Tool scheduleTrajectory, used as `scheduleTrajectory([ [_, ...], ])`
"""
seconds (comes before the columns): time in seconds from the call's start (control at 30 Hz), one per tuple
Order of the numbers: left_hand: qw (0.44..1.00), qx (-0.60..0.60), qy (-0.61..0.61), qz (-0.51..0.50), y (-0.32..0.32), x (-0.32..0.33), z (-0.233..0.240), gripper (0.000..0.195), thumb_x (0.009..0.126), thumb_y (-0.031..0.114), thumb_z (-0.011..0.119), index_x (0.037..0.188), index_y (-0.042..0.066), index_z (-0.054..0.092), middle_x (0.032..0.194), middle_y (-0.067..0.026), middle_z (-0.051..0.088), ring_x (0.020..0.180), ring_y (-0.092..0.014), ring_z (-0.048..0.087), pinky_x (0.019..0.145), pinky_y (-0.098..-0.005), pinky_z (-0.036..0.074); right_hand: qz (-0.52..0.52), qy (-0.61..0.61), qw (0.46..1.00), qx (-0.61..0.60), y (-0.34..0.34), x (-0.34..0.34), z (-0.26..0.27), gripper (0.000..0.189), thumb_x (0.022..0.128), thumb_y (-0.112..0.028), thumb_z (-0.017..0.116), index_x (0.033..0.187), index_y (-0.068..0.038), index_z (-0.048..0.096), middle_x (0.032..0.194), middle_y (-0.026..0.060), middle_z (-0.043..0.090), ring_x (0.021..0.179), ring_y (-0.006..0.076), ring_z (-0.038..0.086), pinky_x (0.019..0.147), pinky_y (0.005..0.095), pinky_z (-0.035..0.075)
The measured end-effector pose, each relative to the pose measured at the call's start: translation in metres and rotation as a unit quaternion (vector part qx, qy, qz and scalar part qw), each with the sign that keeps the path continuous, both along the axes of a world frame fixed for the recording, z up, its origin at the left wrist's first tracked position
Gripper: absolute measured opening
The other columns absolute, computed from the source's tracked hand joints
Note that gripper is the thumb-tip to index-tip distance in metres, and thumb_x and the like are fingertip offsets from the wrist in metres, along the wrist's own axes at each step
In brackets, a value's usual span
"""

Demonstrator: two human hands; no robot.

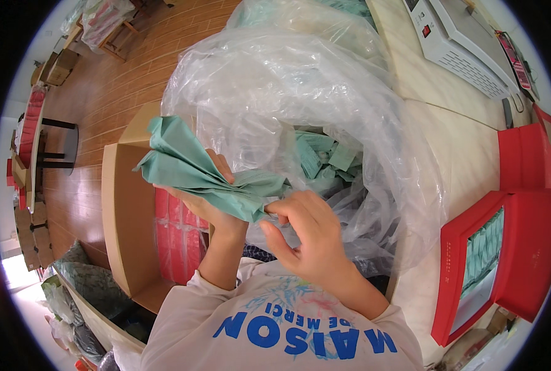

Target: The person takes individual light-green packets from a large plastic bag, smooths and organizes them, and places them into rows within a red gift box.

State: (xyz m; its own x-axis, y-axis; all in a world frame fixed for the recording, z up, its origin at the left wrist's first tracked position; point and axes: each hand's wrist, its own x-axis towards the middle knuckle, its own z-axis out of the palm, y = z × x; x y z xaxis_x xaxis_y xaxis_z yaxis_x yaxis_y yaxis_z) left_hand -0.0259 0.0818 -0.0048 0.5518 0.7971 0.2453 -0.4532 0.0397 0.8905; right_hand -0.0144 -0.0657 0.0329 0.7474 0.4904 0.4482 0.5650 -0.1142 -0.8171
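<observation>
My left hand (206, 204) holds a creased sheaf of thin green paper (187, 171). One end of it fans upward past the fingers, and the other narrows toward my right hand (303, 227). That hand has its index finger and thumb at the paper's lower corner; whether they pinch it is unclear. Behind both hands a large clear plastic bag (275, 79) stands with its mouth wide. Small green paper packets (324, 155) lie inside the bag.
To the left, an open cardboard carton (129, 213) holds red packages (178, 236) in clear wrap. At right, a marble-patterned tabletop (442, 134) bears an open red box (451, 287) with a row of green packets (482, 255). Farther back sits a white appliance (465, 51) with a red switch.
</observation>
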Motion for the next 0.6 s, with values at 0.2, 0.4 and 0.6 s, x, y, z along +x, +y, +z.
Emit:
scheduleTrajectory([
  [0.2,0.998,0.012,-0.023,0.060,-0.013,0.000,0.001,0.058,0.093,0.062,0.031,0.102,0.007,0.047,0.071,-0.0018,0.045,0.054,-0.010,0.038,0.047,-0.0224,0.031,-0.002,0.091,0.995,-0.028,0.002,0.001,0.000,0.013,0.074,-0.005,0.065,0.071,-0.001,0.052,0.062,0.0077,0.049,0.050,0.0223,0.047,0.046,0.0312,0.037],
  [0.4,0.984,-0.128,-0.106,0.059,-0.010,-0.003,-0.008,0.053,0.093,0.061,0.030,0.082,0.011,0.042,0.066,-0.0013,0.043,0.051,-0.011,0.034,0.045,-0.0241,0.029,-0.002,0.271,0.963,-0.003,0.006,-0.003,0.000,0.015,0.081,-0.005,0.059,0.070,0.000,0.051,0.053,0.0058,0.042,0.045,0.0135,0.039,0.044,0.0269,0.032],
  [0.6,0.995,-0.002,-0.037,0.095,-0.003,-0.003,-0.012,0.052,0.094,0.060,0.026,0.078,0.012,0.039,0.063,-0.0021,0.040,0.052,-0.011,0.034,0.045,-0.0238,0.028,-0.001,0.328,0.944,-0.038,0.006,-0.005,-0.011,0.032,0.088,-0.028,0.060,0.071,-0.001,0.053,0.054,0.0128,0.052,0.048,0.0295,0.054,0.045,0.0372,0.039],
])
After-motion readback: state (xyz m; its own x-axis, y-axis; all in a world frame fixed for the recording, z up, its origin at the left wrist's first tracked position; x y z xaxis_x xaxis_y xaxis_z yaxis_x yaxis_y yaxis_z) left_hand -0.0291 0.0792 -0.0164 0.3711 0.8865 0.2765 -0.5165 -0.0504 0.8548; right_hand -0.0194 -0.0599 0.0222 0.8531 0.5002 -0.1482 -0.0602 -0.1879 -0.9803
